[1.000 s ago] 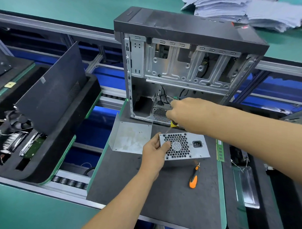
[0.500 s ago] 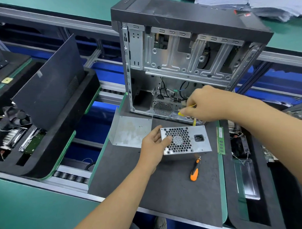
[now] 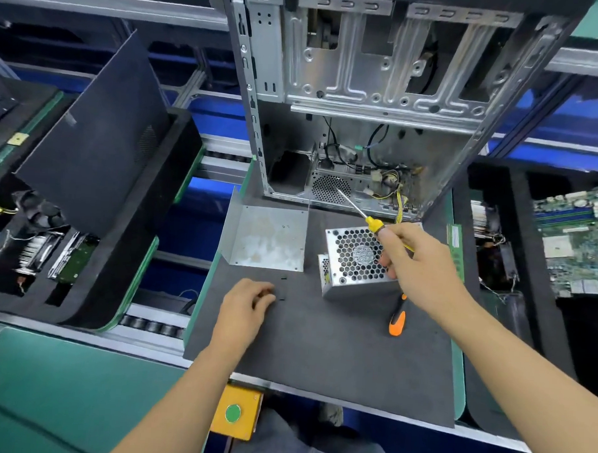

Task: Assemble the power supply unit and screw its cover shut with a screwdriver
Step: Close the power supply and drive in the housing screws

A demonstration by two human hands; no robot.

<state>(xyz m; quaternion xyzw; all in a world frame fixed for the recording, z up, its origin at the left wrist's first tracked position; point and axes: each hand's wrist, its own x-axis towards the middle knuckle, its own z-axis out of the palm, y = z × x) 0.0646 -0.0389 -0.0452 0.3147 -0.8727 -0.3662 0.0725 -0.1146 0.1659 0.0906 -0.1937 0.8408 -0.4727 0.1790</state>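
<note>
The silver power supply unit (image 3: pixel 354 262) stands on the black foam mat (image 3: pixel 320 356), its honeycomb fan grille facing me. Its bent metal cover (image 3: pixel 266 240) lies apart to the left. My right hand (image 3: pixel 418 267) grips a yellow-handled screwdriver (image 3: pixel 375 226) over the unit's top right, with the shaft pointing up-left toward the case. My left hand (image 3: pixel 244 305) rests on the mat left of the unit, fingers curled down beside two small black screws (image 3: pixel 282 298). Whether it pinches one is hidden.
An open computer case (image 3: pixel 363 93) stands upright behind the mat with loose cables inside. An orange-handled screwdriver (image 3: pixel 397 319) lies right of the unit and a green memory stick (image 3: pixel 456 245) along the mat's edge. Foam trays with parts flank both sides; a motherboard (image 3: pixel 575 236) is at right.
My left hand let go of the power supply unit and dropped to the mat by the screws. My right hand pulled the yellow screwdriver back toward me, over the unit.
</note>
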